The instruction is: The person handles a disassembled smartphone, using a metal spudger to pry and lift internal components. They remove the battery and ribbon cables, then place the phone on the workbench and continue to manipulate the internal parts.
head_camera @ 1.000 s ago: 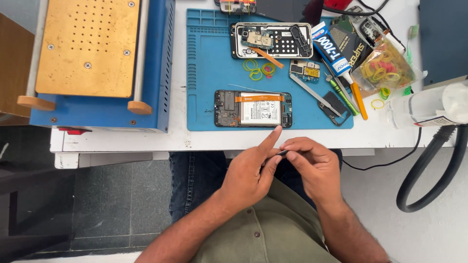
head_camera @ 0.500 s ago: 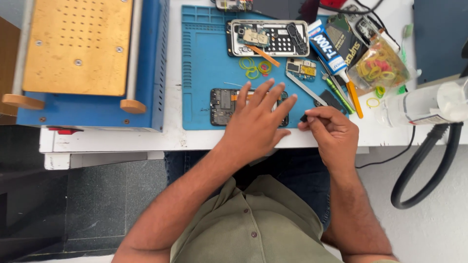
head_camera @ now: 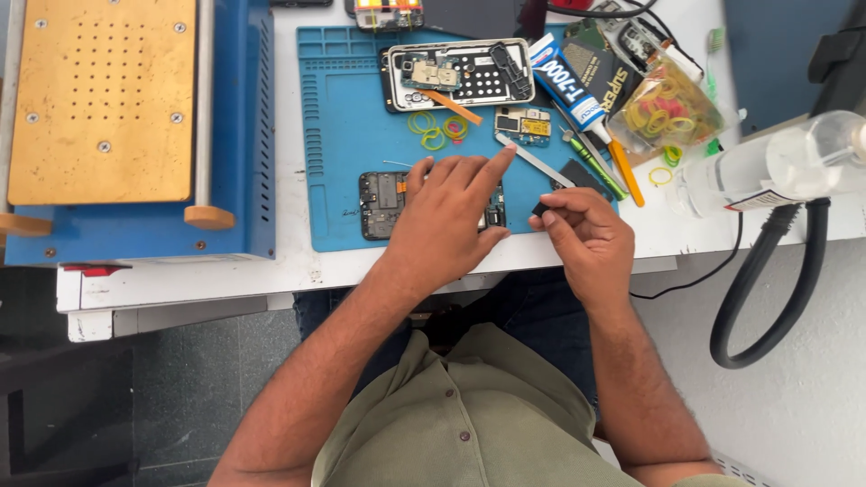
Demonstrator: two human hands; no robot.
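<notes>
The left hand (head_camera: 448, 219) lies flat, fingers spread, pressing on the opened phone (head_camera: 383, 204) at the near edge of the blue mat (head_camera: 347, 126). Just to its right, the right hand (head_camera: 585, 233) pinches a small dark part (head_camera: 541, 208) — thumb and fingertips closed on it — above the white table (head_camera: 271, 269) edge.

Left hand (head_camera: 448, 216) moved from fingertip pinch onto opened phone (head_camera: 383, 204), right hand (head_camera: 582, 236) now at mat edge

White table (head_camera: 289, 271), blue work mat (head_camera: 347, 135), blue machine with brass plate (head_camera: 135, 117), clear bottle (head_camera: 776, 162)
</notes>
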